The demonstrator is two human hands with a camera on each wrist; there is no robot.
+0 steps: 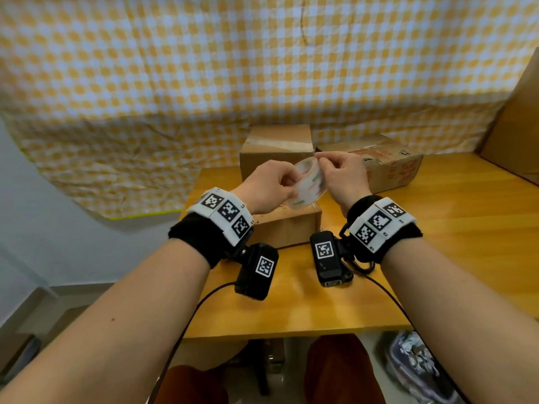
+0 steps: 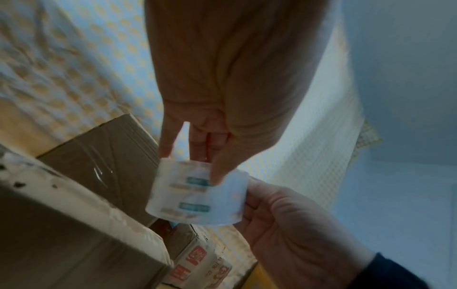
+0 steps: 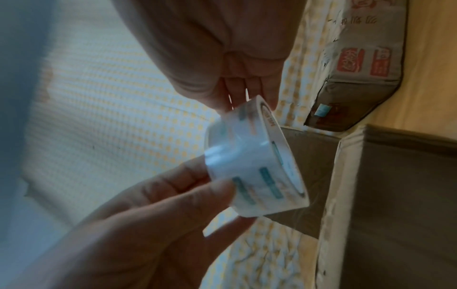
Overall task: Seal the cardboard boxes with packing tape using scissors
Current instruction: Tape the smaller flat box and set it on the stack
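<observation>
A roll of clear packing tape [image 1: 306, 182] [image 2: 197, 193] [image 3: 254, 166] is held in the air between both hands, above a small cardboard box [image 1: 287, 227]. My left hand [image 1: 287, 185] [image 2: 195, 166] grips the roll, thumb on its outer face and fingers on the other side. My right hand [image 1: 320, 160] [image 3: 247, 101] pinches the roll's upper rim. Behind stands a box with tape across its top [image 1: 277, 147]. A box with red print [image 1: 388, 167] lies to its right. No scissors are in view.
The boxes sit on a yellow wooden table [image 1: 320, 301] against a wall hung with yellow checked cloth [image 1: 204, 83]. A large cardboard sheet [image 1: 519, 126] leans at the far right. My knees and a patterned bundle [image 1: 417, 368] show below the table's front edge.
</observation>
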